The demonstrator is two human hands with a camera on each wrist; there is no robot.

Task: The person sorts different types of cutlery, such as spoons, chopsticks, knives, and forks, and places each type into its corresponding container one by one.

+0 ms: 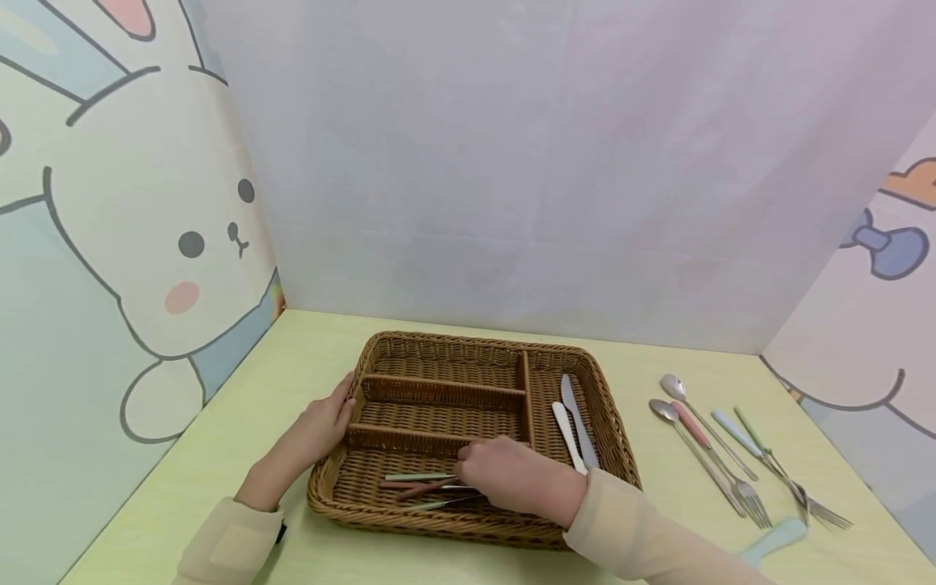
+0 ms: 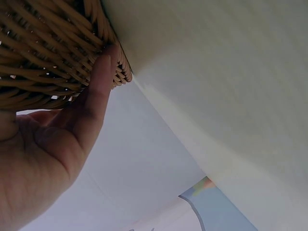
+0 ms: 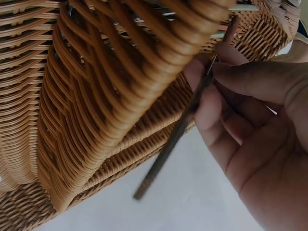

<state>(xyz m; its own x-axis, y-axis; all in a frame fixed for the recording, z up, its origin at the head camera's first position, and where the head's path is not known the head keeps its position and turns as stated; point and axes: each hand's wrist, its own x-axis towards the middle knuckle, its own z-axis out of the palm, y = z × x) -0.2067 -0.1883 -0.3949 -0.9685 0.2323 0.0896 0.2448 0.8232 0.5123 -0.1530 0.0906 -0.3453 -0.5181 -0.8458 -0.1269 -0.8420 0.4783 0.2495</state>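
Observation:
A brown wicker cutlery basket (image 1: 475,342) with dividers lies on the pale green table. My left hand (image 1: 322,422) rests flat against its left wall, and in the left wrist view a straight finger (image 2: 98,82) presses the weave (image 2: 43,48). My right hand (image 1: 504,475) reaches into the front compartment and pinches the thin metal shank of a brown-handled utensil (image 1: 424,488). In the right wrist view its fingertips (image 3: 207,91) close on that shank (image 3: 178,134). A green-handled utensil (image 1: 417,477) and another thin one (image 1: 442,503) lie beside it. Two knives (image 1: 574,426) lie in the right compartment.
On the table right of the basket lie two spoons (image 1: 669,398), two forks (image 1: 756,504) and a light blue handle (image 1: 775,540) near the front edge. Cartoon-printed walls close in the left, back and right sides.

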